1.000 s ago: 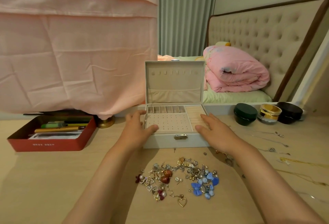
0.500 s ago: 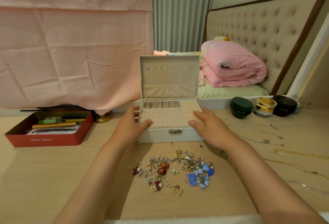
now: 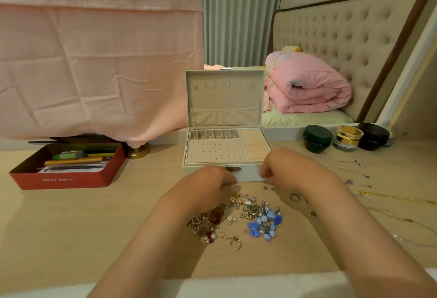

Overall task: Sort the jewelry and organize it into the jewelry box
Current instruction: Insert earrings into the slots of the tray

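Nearest the camera, a loose pile of jewelry (image 3: 236,217) lies on the table (image 3: 71,226). It includes a gold heart pendant (image 3: 236,244) at its near edge and blue bows (image 3: 262,224) on its right side.

The left hand (image 3: 208,184) is at the far edge of the pile, fingers curled downward. The right hand (image 3: 286,170) is just in front of the right front corner of the jewelry box (image 3: 224,153), fingers also curled. Whether either hand grasps an item cannot be determined.

A ring (image 3: 295,197) lies apart from the pile, beside the right wrist. Thin chains (image 3: 354,174) are spread on the table further right.

The jewelry box stands just beyond the hands, its lid (image 3: 224,98) upright and its top compartments exposed.

- Left of the box: a red tin (image 3: 68,167) containing pens.
- Right of the box: three jars (image 3: 347,138) in a row.

Behind the table are a pink cloth (image 3: 94,61) and a rolled pink quilt (image 3: 307,84) on a bed.
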A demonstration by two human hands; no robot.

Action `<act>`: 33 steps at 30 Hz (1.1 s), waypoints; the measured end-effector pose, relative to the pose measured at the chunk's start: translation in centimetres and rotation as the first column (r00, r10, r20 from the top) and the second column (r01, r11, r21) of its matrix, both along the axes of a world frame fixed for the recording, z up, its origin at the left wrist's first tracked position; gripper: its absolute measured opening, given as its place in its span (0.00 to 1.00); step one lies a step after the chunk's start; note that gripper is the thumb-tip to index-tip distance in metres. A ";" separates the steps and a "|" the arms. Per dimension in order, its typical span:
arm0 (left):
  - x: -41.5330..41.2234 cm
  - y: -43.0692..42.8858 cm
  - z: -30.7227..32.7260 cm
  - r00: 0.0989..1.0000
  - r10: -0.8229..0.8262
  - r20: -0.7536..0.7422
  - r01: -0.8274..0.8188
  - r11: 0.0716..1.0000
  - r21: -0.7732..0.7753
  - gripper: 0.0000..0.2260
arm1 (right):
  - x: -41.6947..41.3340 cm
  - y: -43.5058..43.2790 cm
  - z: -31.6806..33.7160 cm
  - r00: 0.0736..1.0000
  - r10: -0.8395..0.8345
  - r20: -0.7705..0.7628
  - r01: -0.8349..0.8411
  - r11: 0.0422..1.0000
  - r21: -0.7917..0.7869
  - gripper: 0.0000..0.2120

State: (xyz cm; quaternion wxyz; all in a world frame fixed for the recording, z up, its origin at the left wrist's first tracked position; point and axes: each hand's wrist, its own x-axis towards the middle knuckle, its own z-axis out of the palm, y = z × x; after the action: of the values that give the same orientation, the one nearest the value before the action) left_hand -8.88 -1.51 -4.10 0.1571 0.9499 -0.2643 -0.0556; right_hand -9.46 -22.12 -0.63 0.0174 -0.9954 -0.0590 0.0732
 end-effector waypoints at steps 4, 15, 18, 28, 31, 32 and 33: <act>0.1 -0.4 -0.9 0.999 0.032 -0.018 -0.031 0.997 0.077 0.14 | -0.1 1.0 -2.0 1.000 0.025 0.013 -0.023 0.991 -0.132 0.14; -0.2 0.1 -0.1 0.998 0.031 -0.060 -0.029 0.999 0.027 0.11 | -0.1 0.9 -2.3 0.985 0.127 -0.117 -0.104 0.976 0.189 0.08; 0.0 0.3 -0.1 0.995 0.013 -0.097 -0.017 0.999 -0.041 0.10 | -0.1 0.6 -2.0 0.989 0.116 -0.087 -0.084 0.946 0.312 0.08; -0.3 -0.2 1.3 0.990 0.070 -0.121 -0.135 0.710 -0.691 0.07 | -0.5 0.8 0.4 0.996 0.001 -0.086 0.078 0.401 0.913 0.14; -0.5 -0.4 1.0 0.982 0.096 -0.164 -0.188 0.601 -0.777 0.03 | -0.4 1.2 0.1 0.994 -0.040 -0.101 0.109 0.313 0.943 0.13; -0.5 -0.4 1.0 0.977 0.104 -0.185 -0.211 0.573 -0.792 0.03 | -0.3 1.4 -0.1 0.994 -0.054 -0.098 0.110 0.297 0.948 0.12; -0.5 -0.5 1.0 0.972 0.109 -0.207 -0.233 0.555 -0.799 0.02 | -0.3 1.5 -0.1 0.994 -0.071 -0.080 0.098 0.296 0.950 0.11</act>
State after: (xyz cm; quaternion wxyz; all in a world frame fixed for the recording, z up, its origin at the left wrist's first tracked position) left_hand -9.34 -1.96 -3.13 0.5997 0.7846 -0.1551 0.0250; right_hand -9.74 -20.58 -0.76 0.6067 -0.7932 -0.0383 0.0345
